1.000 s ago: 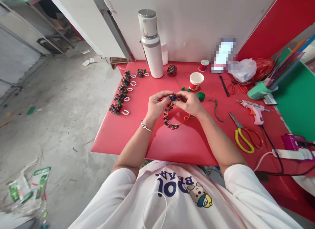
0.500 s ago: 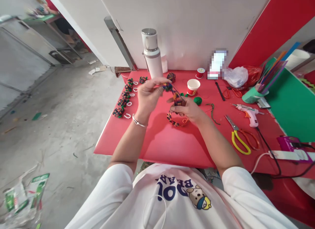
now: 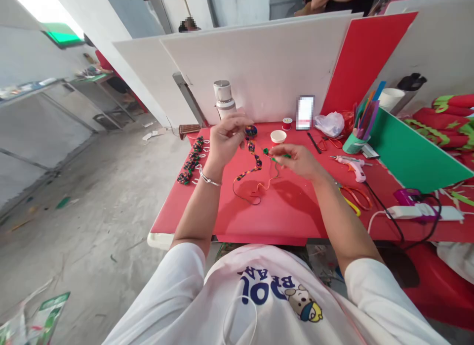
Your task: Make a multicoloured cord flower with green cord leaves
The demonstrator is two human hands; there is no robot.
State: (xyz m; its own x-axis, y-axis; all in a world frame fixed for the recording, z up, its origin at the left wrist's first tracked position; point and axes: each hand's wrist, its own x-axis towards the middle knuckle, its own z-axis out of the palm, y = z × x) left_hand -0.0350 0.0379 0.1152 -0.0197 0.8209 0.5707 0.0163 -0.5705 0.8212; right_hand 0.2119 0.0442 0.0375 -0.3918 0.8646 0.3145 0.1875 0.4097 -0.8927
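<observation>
My left hand (image 3: 228,137) pinches the rolled end of a multicoloured knitted or crocheted yarn strip (image 3: 255,162), held above the red table. The strip hangs from the fingers, and its narrow lower part curls toward the left. A thin yarn tail (image 3: 266,184) loops beside it. To the right, my right hand (image 3: 294,159) is apart from the strip with its fingers drawn together; whatever is in them is too small to make out. Close to its fingertips lies a small green yarn piece (image 3: 266,151). Behind the hand, green yarn is mostly hidden.
Yarn rosettes (image 3: 191,164) and bead loops line the left edge. A white flask (image 3: 224,95), paper cup (image 3: 278,136), thread spool (image 3: 287,123) and phone (image 3: 305,112) stand behind. Scissors (image 3: 355,196), a glue gun (image 3: 355,168) and a power strip (image 3: 407,212) lie right.
My right hand has left the strip and moved right. The strip, bunched between both hands before, now hangs from my left hand. The view has tilted up.
</observation>
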